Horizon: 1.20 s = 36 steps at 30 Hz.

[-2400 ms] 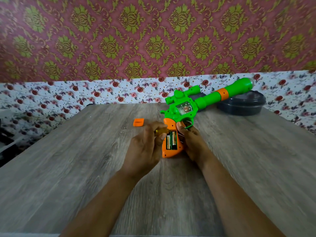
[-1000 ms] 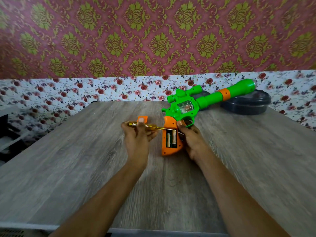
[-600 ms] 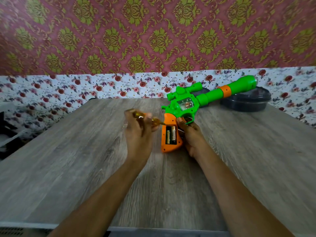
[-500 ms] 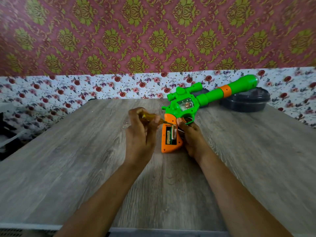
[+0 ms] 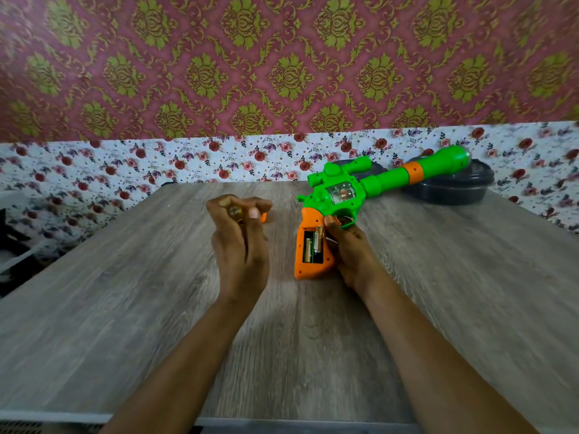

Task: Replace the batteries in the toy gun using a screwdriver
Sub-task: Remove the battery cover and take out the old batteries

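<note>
Left grip is clamped on the screwdriver. Right grip clamps the toy gun handle, thumb against the raised battery.

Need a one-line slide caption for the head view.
Mid-swap: right hand steadies the toy gun, its open grip showing two batteries, one partly lifted; left hand grips the screwdriver apart from it.

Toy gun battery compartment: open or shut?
Open. Two batteries lie exposed in the toy gun's orange grip, held by the right hand.
</note>
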Available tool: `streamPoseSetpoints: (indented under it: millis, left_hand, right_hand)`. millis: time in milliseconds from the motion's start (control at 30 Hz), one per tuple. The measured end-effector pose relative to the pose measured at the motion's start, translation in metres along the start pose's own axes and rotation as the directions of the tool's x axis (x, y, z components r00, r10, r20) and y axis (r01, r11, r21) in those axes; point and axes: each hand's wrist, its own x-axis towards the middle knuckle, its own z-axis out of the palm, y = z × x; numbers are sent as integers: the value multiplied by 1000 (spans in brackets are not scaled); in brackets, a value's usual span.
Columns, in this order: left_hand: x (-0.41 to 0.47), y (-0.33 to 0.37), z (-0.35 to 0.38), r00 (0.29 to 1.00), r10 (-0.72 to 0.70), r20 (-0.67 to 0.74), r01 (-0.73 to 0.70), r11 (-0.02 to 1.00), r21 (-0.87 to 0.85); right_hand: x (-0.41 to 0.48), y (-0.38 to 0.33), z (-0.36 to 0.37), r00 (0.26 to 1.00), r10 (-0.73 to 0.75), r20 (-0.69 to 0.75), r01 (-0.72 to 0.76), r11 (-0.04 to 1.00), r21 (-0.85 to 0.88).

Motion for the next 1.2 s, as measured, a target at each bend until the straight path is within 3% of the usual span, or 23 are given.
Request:
streamPoseSetpoints:
  millis: [167,300,433,633,700,833,900,1033,1200]
  left_hand:
    - [-4,-6,1,979,55,195,-119,936,331]
    - [-8,-10,5,902,-89,423,-172,825,539]
    - [-8,-12,6,813,-246,527,-182,752,633]
    - [-6,-17,4,854,-27,520,-239,867,437]
    - [-6,-14,4,844,-40,535,-220,884,413]
    - [0,-12,-1,906,-125,404,-27,937,349]
    - [4,-19,-9,914,-174,367,-8,896,444]
    - [9,-34,-19,897,-325,299,19,704,710]
    - [7,-45,-22,884,-379,274,5,593,805]
  right_hand:
    - [-1,2,2,1000,13,-6,-13,996,-90]
    - [-3,0,7,1000,-7,18,9,995,-95]
    - [-2,3,8,1000,4,3,-4,986,-167]
    - [-2,1,5,1000,-23,15,25,989,-145]
    - [-3,0,4,999,-31,19,33,992,-123]
    - [0,-1,1,999,-12,-36,9,995,-101]
    - [2,-1,1,996,12,-88,-20,996,-92]
    - [4,0,1,994,27,-110,-33,998,-58]
    - [3,0,-1,996,28,-79,-32,998,-54]
